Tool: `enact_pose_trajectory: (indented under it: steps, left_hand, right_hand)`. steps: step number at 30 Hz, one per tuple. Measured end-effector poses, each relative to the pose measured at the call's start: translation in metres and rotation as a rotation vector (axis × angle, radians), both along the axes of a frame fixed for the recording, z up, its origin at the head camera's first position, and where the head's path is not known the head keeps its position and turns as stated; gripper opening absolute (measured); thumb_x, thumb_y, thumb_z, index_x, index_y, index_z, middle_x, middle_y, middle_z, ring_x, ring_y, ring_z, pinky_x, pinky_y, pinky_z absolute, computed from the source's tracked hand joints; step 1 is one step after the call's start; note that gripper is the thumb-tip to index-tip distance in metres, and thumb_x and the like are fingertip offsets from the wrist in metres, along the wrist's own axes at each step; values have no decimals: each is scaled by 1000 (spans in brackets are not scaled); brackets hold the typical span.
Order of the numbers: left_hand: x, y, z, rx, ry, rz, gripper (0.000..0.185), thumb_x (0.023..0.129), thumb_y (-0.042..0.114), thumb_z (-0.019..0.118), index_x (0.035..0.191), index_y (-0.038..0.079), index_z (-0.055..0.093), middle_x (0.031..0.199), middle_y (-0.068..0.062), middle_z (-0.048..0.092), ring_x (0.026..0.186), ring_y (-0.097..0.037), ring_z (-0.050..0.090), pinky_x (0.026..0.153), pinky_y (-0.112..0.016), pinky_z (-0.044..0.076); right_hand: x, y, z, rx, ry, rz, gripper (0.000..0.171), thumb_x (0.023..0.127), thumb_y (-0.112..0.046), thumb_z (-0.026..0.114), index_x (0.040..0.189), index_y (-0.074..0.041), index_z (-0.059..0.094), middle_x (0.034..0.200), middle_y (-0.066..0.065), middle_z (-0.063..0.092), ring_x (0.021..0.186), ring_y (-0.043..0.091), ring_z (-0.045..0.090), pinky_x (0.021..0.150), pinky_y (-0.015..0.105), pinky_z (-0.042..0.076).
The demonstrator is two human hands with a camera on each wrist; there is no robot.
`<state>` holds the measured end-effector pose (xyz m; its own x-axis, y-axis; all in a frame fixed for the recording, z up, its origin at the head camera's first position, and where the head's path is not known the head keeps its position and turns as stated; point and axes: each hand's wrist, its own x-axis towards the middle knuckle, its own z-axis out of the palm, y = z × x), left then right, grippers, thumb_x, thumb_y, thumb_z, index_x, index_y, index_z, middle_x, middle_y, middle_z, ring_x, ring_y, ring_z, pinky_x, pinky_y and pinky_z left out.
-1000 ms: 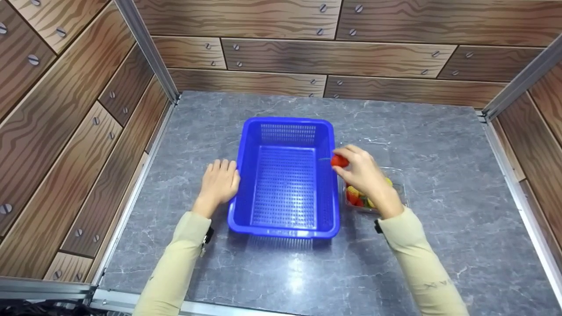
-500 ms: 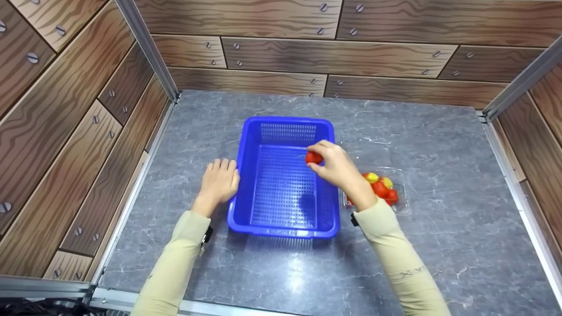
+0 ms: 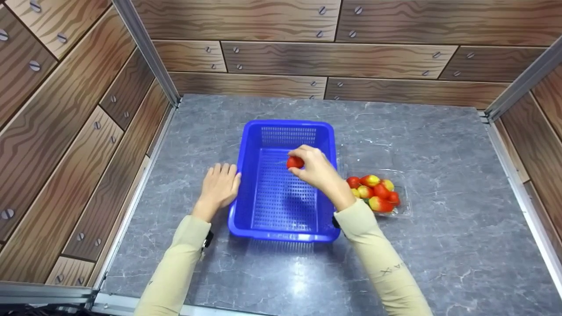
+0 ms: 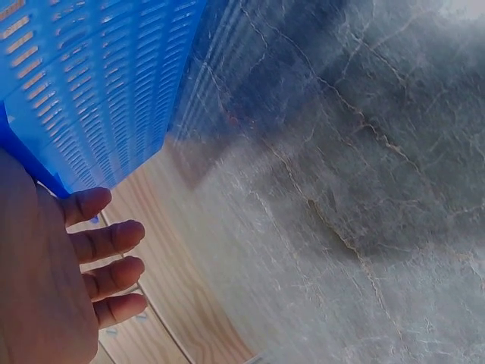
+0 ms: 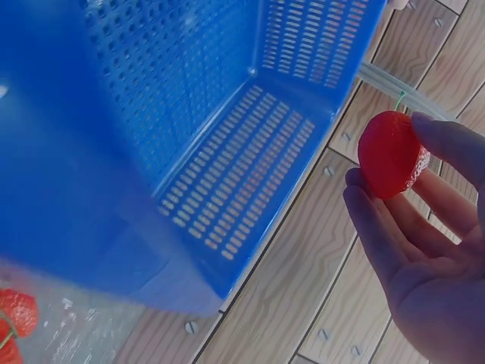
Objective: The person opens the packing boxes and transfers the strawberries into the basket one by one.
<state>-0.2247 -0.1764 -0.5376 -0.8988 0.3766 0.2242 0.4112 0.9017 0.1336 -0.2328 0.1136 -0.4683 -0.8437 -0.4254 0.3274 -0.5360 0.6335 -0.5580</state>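
Observation:
A blue perforated basket (image 3: 247, 175) stands in the middle of a grey marble table; its inside holds nothing. My right hand (image 3: 312, 167) hovers over the basket and pinches a red strawberry (image 3: 294, 162) at its fingertips; the right wrist view shows the strawberry (image 5: 389, 154) between thumb and fingers above the basket (image 5: 189, 136). My left hand (image 3: 220, 184) lies flat with straight fingers against the basket's left outer wall (image 4: 91, 83). To the right of the basket, a clear plastic tray (image 3: 404, 193) holds several red and yellow strawberries (image 3: 373, 192).
Wood-patterned panels (image 3: 333, 57) with metal frame rails wall in the table at the back and both sides. Bare grey tabletop (image 3: 452, 175) lies right of the tray and in front of the basket.
My right hand has carried the strawberry leftward from above the tray's side to over the basket's middle. The left hand has stayed against the basket.

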Motion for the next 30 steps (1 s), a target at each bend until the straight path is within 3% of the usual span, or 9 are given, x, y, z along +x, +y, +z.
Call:
enact_pose_trajectory:
  steps: [13,23,30]
  left_hand:
    - [2,2,0,8,-14,3,30,103,21,36,105,-3,53,99,-23,55,95,-44,50,84,-52,39]
    - [2,3,1,7,-45,12,32,104,23,36,110,-3,53,103,-24,56,99,-44,50,87,-52,39]
    - [3,3,-2,17,-16,11,30,103,22,36,104,-3,53,98,-22,56,94,-42,51,83,-51,40]
  right_hand:
    - [-10,-28,-7,-14,-93,16,32,80,-8,77,110,2,72,104,18,69,95,31,65,85,41,52]
    - [-21,-41,-40,58,-248,-20,36,81,-8,75,114,4,70,111,20,68,103,33,63,92,42,49]
    - [-23,-48,-64,75,-351,-43,36,80,-6,76,114,4,70,109,17,69,102,32,63,92,41,50]
